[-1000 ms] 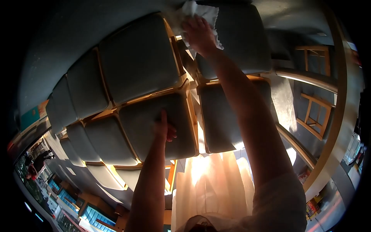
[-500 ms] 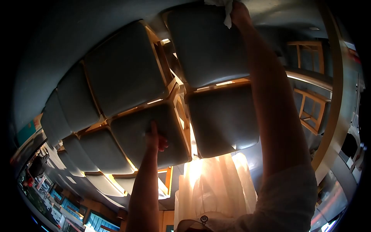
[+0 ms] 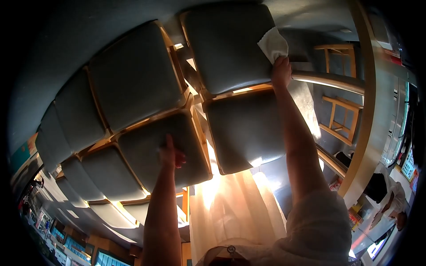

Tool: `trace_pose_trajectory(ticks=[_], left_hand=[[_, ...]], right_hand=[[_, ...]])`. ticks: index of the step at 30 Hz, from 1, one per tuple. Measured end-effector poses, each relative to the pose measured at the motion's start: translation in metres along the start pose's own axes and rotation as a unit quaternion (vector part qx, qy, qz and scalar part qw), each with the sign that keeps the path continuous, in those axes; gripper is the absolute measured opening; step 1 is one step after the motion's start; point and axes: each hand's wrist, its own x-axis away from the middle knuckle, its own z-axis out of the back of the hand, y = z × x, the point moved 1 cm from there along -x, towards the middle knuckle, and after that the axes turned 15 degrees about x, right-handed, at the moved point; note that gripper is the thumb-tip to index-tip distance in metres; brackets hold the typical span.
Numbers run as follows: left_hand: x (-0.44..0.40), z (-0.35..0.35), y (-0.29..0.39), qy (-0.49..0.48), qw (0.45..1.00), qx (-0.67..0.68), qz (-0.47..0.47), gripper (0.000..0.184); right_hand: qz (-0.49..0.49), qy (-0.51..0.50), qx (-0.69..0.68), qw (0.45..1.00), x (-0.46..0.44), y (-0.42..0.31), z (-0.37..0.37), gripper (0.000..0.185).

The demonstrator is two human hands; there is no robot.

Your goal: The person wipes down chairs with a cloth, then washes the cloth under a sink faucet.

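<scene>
Cloth clasped in right grip overlaps edge of seat at one o'clock, room beyond; left grip at eight, half-uncurled, empty.

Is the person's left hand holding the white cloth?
No, the right hand grips the white cloth at the edge of a dark seat.

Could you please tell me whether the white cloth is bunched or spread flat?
Partly bunched: the right hand grips the white cloth at one end, the rest fanning out.
</scene>
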Motion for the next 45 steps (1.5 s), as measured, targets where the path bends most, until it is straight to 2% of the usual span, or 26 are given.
trace_pose_trajectory(ticks=[4,6,8,10,12,14,16,18,21,23,24,27,29,30,32,33,34,36,37,39,40,42,44,45], left_hand=[[0.001,0.0,0.001,-0.003,1.0,-0.007,-0.001,0.086],[-0.001,0.0,0.001,-0.003,1.0,-0.003,0.004,0.086],[0.0,0.001,0.002,0.005,1.0,0.002,0.01,0.086],[0.001,0.001,0.0,0.016,1.0,0.011,0.019,0.086],[0.001,0.003,0.001,0.017,1.0,-0.003,0.016,0.085],[-0.002,0.003,-0.002,0.016,1.0,0.0,0.011,0.085],[-0.004,0.005,-0.002,0.02,1.0,0.003,0.006,0.084],[-0.005,0.002,-0.003,0.025,0.999,0.012,0.017,0.083],[-0.002,0.001,0.001,0.011,1.0,-0.003,-0.005,0.082],[-0.002,0.002,-0.001,0.013,1.0,0.01,-0.008,0.082],[-0.003,0.001,-0.001,0.002,1.0,0.019,-0.013,0.082],[0.003,0.0,0.003,0.003,1.0,0.02,0.0,0.082],[0.008,-0.001,0.006,0.002,1.0,0.028,0.004,0.082],[0.009,-0.001,0.007,0.001,1.0,0.031,0.003,0.082],[0.008,0.0,0.009,0.002,1.0,0.031,0.006,0.082],[0.009,-0.001,0.008,0.001,1.0,0.026,0.009,0.083],[0.006,-0.002,0.006,0.0,1.0,0.028,0.011,0.083],[0.001,0.0,0.001,0.001,1.0,0.027,-0.002,0.083],[0.002,-0.002,0.001,0.001,1.0,0.027,0.001,0.083],[0.004,-0.001,0.005,0.003,1.0,0.029,-0.007,0.081],[0.005,-0.001,0.005,0.006,1.0,0.028,-0.004,0.081],[0.007,0.0,0.004,0.012,0.999,0.04,-0.012,0.08],[0.008,0.0,0.004,0.012,0.999,0.038,-0.005,0.079],[0.007,0.0,0.007,0.008,0.999,0.039,-0.007,0.079]], right_hand=[[-0.029,0.07,-0.044,0.996,0.059,-0.001,-0.007,0.044],[0.021,0.055,0.011,0.998,0.094,-0.014,-0.009,0.048],[0.08,0.033,-0.018,0.996,0.132,-0.045,0.013,0.05],[0.152,0.02,0.013,0.988,0.154,-0.062,0.015,0.051],[0.173,0.023,-0.008,0.985,0.153,-0.067,0.021,0.049],[0.256,0.01,0.027,0.966,0.137,-0.063,0.029,0.049],[0.284,0.077,0.012,0.956,0.1,-0.067,0.022,0.05],[0.258,0.093,0.037,0.961,0.048,-0.083,0.016,0.055],[0.162,0.123,0.108,0.973,-0.024,-0.111,-0.007,0.068],[0.075,0.04,0.096,0.992,-0.068,-0.131,-0.016,0.076],[0.034,0.041,0.104,0.993,-0.079,-0.142,-0.013,0.076],[0.02,0.012,0.102,0.995,-0.084,-0.176,-0.015,0.07],[0.162,0.107,0.172,0.966,-0.08,-0.2,-0.035,0.063],[0.167,0.106,0.172,0.965,-0.077,-0.206,-0.041,0.063],[0.17,0.098,0.086,0.977,-0.066,-0.219,-0.034,0.057],[0.191,0.064,0.099,0.974,-0.053,-0.225,-0.028,0.054],[0.237,0.168,0.079,0.954,-0.036,-0.229,-0.022,0.047],[0.287,0.157,-0.008,0.945,-0.003,-0.235,-0.001,0.037],[0.289,0.155,-0.008,0.945,0.009,-0.235,0.003,0.037],[0.374,0.226,-0.092,0.895,0.029,-0.238,0.009,0.027],[0.374,0.223,-0.094,0.895,0.033,-0.238,0.017,0.027],[0.476,0.075,-0.068,0.874,0.033,-0.245,0.039,0.035],[0.487,0.076,-0.074,0.867,0.02,-0.262,0.03,0.04],[0.442,0.052,-0.025,0.895,0.013,-0.275,0.023,0.042]])
